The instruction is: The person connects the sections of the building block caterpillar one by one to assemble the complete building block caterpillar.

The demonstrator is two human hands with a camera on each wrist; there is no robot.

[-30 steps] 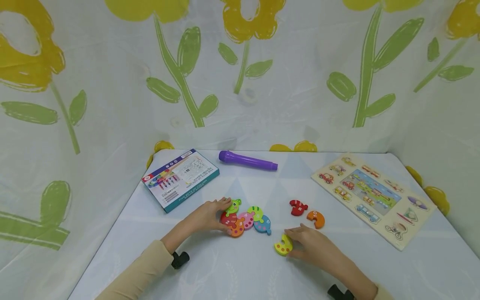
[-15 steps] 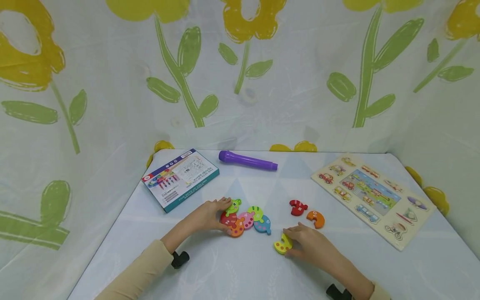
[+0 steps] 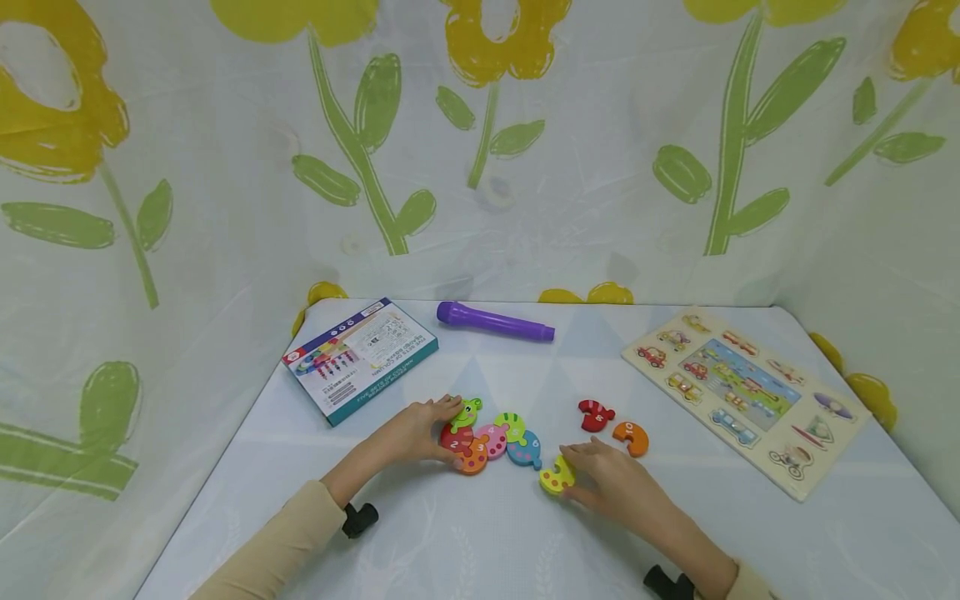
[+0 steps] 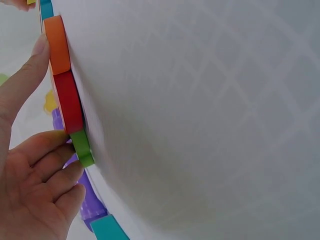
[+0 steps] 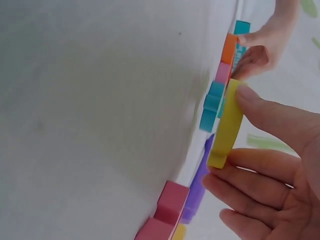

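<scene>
On the table, joined number puzzle pieces (image 3: 492,440) form a curving caterpillar with a green head (image 3: 467,414), then red, orange, pink, green and blue parts. My left hand (image 3: 420,432) grips its head end, the thumb at the orange piece (image 4: 57,45) and the fingertips by the red piece (image 4: 68,102) and green head. My right hand (image 3: 618,482) pinches a yellow puzzle piece (image 5: 227,125) with dots between thumb and fingers, close to the blue piece (image 3: 525,450) at the tail end. In the right wrist view the yellow piece shows a gap from the table surface.
A red piece (image 3: 596,415) and an orange piece (image 3: 632,437) lie loose beyond the right hand. Farther back are a flat box (image 3: 362,360) at left, a purple microphone-shaped stick (image 3: 495,322) in the middle and a wooden vehicle puzzle board (image 3: 746,396) at right.
My right hand has moved a little left and away from me with the yellow piece, bringing it nearer the blue piece. The left hand stays in place on the joined pieces.
</scene>
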